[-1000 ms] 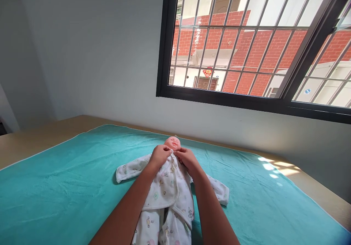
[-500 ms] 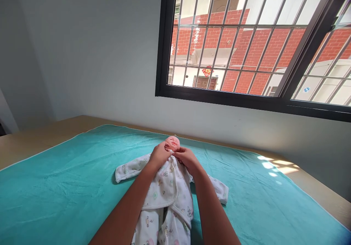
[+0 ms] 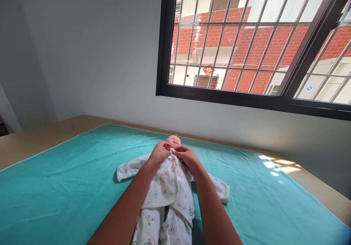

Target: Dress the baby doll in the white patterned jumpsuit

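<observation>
A baby doll (image 3: 174, 140) lies on its back with its head toward the wall, dressed in a white printed baby jacket (image 3: 164, 186) and matching trousers (image 3: 149, 225). At the doll's neck, my left hand (image 3: 160, 153) pinches the jacket's collar from the left. My right hand (image 3: 188, 157) grips the same collar from the right, its fingertips almost meeting the left ones. A small bit of white fabric shows between them. The fasteners at the collar are too small to make out. Both jacket sleeves stretch out sideways, and the front panels overlap down the chest.
Under the doll a turquoise blanket (image 3: 82, 179) covers much of a wooden surface (image 3: 33, 139). Behind it rises a grey wall (image 3: 104, 62) with a dark-framed, barred window (image 3: 219, 93). Patches of sunlight fall at the blanket's right edge.
My fingers have shifted slightly at the collar, and a little more white fabric shows between the fingertips. The whole view has moved a touch; the doll lies as before.
</observation>
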### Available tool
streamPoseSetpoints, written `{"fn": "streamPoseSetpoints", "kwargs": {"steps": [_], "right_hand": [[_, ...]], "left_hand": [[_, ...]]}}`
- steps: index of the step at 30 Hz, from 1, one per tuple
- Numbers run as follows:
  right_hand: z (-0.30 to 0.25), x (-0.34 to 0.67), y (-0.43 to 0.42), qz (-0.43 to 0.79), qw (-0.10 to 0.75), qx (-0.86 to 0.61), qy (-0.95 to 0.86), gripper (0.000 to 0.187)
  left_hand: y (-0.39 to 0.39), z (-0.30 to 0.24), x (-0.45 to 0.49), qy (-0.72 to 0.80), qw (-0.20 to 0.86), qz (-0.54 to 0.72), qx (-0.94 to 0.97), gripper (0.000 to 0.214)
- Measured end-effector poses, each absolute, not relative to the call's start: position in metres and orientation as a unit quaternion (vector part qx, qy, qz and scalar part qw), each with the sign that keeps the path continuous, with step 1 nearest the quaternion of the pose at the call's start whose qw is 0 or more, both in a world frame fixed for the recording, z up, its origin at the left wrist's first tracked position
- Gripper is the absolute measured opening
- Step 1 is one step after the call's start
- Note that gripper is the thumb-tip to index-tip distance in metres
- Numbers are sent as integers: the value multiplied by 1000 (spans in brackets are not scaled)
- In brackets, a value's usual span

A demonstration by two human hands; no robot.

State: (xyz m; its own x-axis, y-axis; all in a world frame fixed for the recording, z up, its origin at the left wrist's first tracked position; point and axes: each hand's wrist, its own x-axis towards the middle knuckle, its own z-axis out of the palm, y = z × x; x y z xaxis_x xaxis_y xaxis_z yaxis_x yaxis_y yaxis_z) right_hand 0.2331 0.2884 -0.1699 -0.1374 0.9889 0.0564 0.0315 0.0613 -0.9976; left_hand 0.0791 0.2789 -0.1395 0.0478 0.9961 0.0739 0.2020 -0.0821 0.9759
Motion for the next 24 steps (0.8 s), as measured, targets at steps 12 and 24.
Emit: {"fn": "streamPoseSetpoints", "kwargs": {"steps": [12,24], "right_hand": [[-165,225,286,439,460,-520,-570,28],[-163,211,291,244,405,-639,-607,18]], "left_hand": [[286,-147,70,505,330,417,680,19],[293,-154,59,481,267,396,735,23]]}}
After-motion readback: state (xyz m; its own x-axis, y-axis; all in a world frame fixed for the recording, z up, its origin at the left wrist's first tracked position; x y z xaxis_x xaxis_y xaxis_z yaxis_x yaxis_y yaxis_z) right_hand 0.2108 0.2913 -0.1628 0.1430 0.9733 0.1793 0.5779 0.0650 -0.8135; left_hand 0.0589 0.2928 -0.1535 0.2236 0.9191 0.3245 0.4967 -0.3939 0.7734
